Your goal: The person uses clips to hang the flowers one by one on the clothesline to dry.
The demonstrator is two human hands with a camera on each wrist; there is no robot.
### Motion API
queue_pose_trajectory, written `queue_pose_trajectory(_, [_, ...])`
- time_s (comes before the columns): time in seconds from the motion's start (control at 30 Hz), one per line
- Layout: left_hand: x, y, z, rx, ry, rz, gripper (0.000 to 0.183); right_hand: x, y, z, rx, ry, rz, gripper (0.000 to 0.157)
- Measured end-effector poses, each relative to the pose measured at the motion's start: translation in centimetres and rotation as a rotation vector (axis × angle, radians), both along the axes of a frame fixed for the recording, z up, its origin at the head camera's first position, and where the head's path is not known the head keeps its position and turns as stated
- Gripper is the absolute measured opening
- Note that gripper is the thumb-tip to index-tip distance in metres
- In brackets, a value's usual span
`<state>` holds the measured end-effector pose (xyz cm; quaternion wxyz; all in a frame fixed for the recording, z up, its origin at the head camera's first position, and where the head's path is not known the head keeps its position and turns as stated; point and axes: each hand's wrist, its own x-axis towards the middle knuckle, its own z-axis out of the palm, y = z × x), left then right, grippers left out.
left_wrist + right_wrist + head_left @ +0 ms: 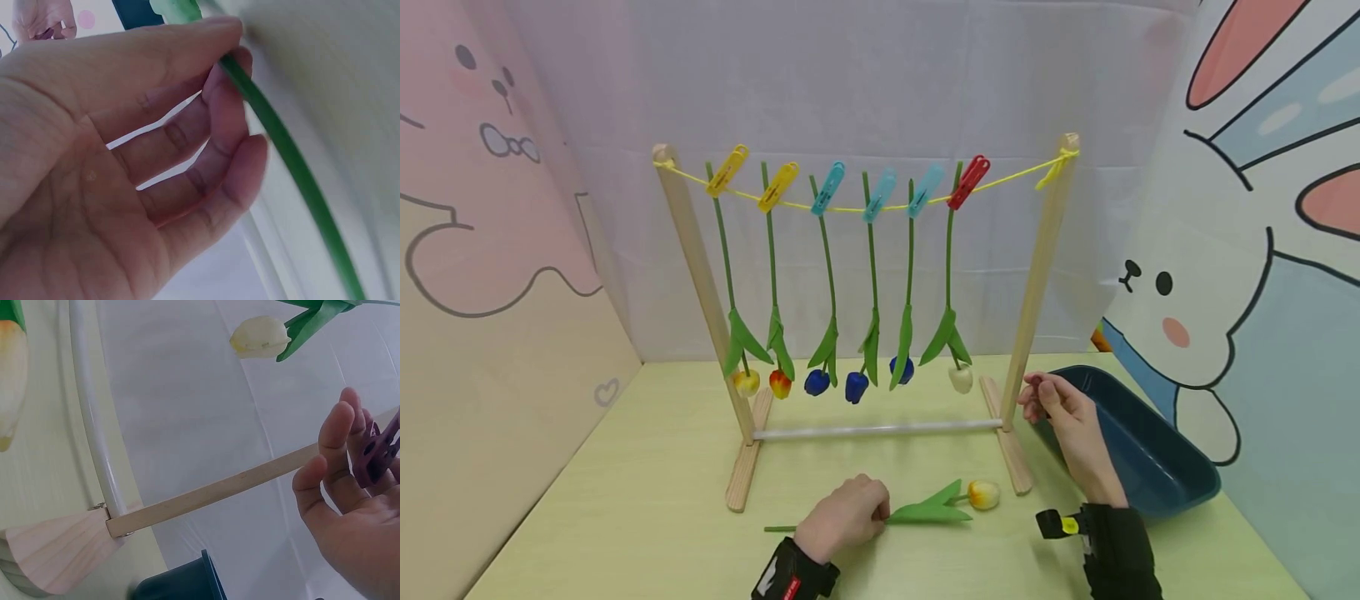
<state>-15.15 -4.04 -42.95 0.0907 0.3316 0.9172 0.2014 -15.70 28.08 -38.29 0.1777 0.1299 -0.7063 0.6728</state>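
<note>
On the table lies an artificial tulip [983, 495] with a cream-and-orange bloom, its stem running left. My left hand [842, 517] pinches its green stem [284, 140] between thumb and fingertips. Beside the frame's right post, my right hand [1075, 429] is raised and holds a dark purplish-red clothespin [376, 453] in its curled fingers. In the head view the hand mostly hides that clothespin. Several tulips hang bloom-down from a yellow string [1011, 177], each clipped by a clothespin: two yellow, three blue and one red [969, 182]. The rightmost bloom is white [960, 379].
The string spans two wooden posts [1037, 275], joined low down by a white rod [880, 430] and standing on wooden feet [743, 477]. A dark blue bin [1180, 487] sits behind my right hand. A white cloth [880, 83] hangs behind the frame; printed panels flank the table.
</note>
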Motion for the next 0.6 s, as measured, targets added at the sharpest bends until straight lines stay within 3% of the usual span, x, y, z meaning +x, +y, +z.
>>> queue_pose_trajectory(0.17, [-0.14,-0.06,-0.15,0.001,0.296,0.004,0.02,-0.07,0.17,-0.1,-0.011,0.024,0.014,0.024])
queue_pose_trajectory(0.23, [-0.24,0.02,-0.09,-0.012,0.37,0.021,0.021,-0.1,0.21,-0.11,-0.018,0.032,0.022,0.025])
queue_pose_trajectory(0.6, [-0.09,0.22,0.79,-0.025,0.516,0.129,0.023,-0.18,0.42,-0.28,-0.014,0.036,0.007,0.026])
